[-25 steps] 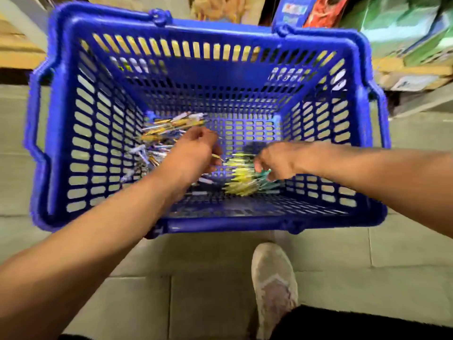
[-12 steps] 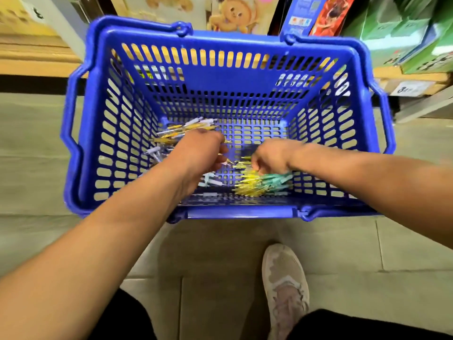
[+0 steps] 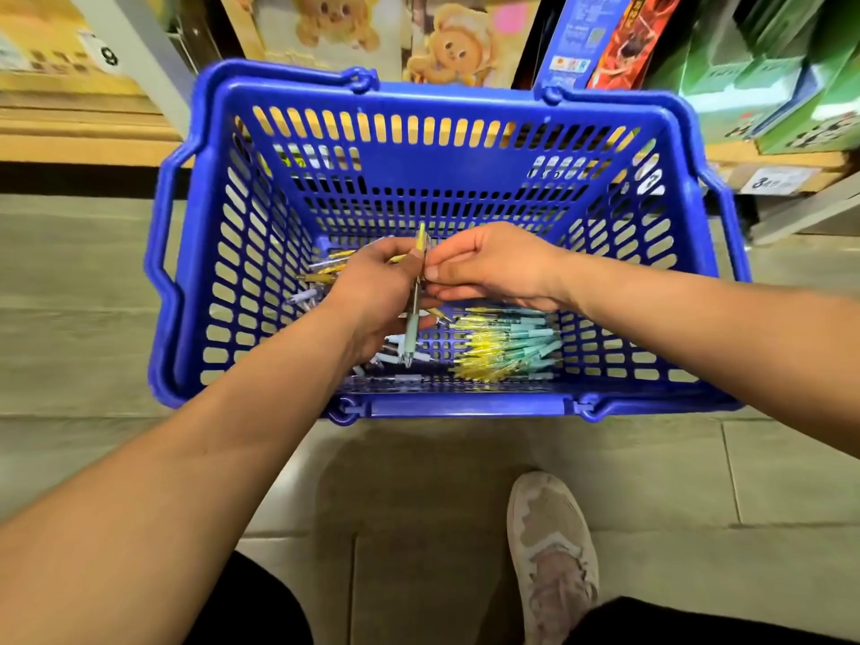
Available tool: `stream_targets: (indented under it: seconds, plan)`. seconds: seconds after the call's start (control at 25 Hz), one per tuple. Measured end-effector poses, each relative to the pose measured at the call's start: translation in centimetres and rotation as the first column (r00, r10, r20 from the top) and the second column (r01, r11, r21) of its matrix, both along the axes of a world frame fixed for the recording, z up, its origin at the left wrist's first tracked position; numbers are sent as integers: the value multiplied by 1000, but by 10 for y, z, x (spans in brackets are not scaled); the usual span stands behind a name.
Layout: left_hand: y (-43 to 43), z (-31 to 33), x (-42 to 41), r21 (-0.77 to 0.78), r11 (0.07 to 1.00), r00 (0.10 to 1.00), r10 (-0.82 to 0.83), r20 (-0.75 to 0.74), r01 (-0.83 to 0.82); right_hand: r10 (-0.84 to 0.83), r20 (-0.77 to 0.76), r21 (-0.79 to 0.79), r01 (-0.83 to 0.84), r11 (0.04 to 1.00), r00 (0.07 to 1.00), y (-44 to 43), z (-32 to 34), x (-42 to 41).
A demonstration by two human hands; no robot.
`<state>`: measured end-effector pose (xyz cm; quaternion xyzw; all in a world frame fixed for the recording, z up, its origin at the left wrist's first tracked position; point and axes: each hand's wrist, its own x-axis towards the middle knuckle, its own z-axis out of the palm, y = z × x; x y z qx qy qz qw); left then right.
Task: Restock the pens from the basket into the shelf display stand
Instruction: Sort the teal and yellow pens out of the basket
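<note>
At floor level, basket: I see a blue slotted basket (image 3: pixel 446 405) standing on grey tiles (image 3: pixel 83 290), close in front of a low shelf.
Held pen: one held pen (image 3: pixel 415 300) stands nearly upright above the basket floor, with its yellow clip end up and its pale green grip end down.
Left hand: the left hand (image 3: pixel 372 290) has its fingers curled round the middle of the held pen from the left. I cannot tell whether it grips further pens.
Right hand: the right hand (image 3: pixel 493 267) pinches the upper barrel of the same pen between thumb and forefinger; the other fingers lie loosely curled below.
Right pile: yellow-and-teal pens (image 3: pixel 507 346) lie heaped on the basket floor beneath the right hand.
Left group: yellow and lilac pens (image 3: pixel 321 277) lie on the floor's left side, partly hidden by the left hand.
Front group: pale pens (image 3: pixel 395 358) lie under the left wrist.
Shelf stock: bear-printed boxes (image 3: pixel 446 44) and green boxes (image 3: pixel 791 86) stand behind the basket.
Foot: a worn pale shoe (image 3: pixel 551 551) rests on the tiles near the basket's front wall.
</note>
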<state>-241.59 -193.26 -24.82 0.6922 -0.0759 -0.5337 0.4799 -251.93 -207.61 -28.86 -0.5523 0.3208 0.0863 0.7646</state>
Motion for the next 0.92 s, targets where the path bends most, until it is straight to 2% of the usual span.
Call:
stream_targets:
  seconds: [0.04,0.08,0.12,0.16,0.2,0.24,0.28,0.32,0.4,0.44,0.6,0.8,0.88,0.92]
  plan:
    - [0,1,1,12,1000,1000,5,22,-5,-16,-6,28,16,999,1000,-3,-2,0]
    - [1,0,1,32,999,999,14,49,-16,22,-29,-10,-22,1000,999,-7,-5,-2]
    - [1,0,3,52,998,997,33,72,-37,130,-91,-150,-143,978,987,-12,-8,-5]
    - [1,-1,4,68,996,995,59,78,-65,287,-228,-365,-355,860,930,-18,-14,-9]
    - [2,-1,7,74,993,994,85,65,-90,396,-420,-516,-574,636,816,-23,-22,-14]
    - [3,0,9,70,992,994,103,38,-106,424,-597,-550,-732,402,681,-26,-32,-19]
    - [4,1,12,59,992,994,111,8,-111,410,-716,-507,-824,252,566,-26,-40,-26]
    - [5,1,14,45,993,994,112,-16,-111,396,-790,-447,-882,152,468,-24,-49,-34]
    - [8,0,20,17,995,994,104,-22,-103,388,-845,-400,-916,-2,368,-16,-65,-46]
    - [9,-1,23,7,995,995,98,-13,-98,379,-846,-420,-907,-42,374,-14,-70,-48]
    - [6,-3,23,-10,992,991,124,-51,-125,367,-854,-430,-897,-98,369,-19,-73,-46]
    - [4,-2,21,2,984,967,175,-187,-178,393,-858,-394,-915,-88,332,-23,-75,-60]
    - [4,-3,20,20,980,962,196,-188,-196,428,-821,-449,-890,-76,378,-25,-67,-57]
    - [5,-2,20,28,979,963,204,-177,-202,457,-766,-517,-856,-19,453,-26,-60,-52]
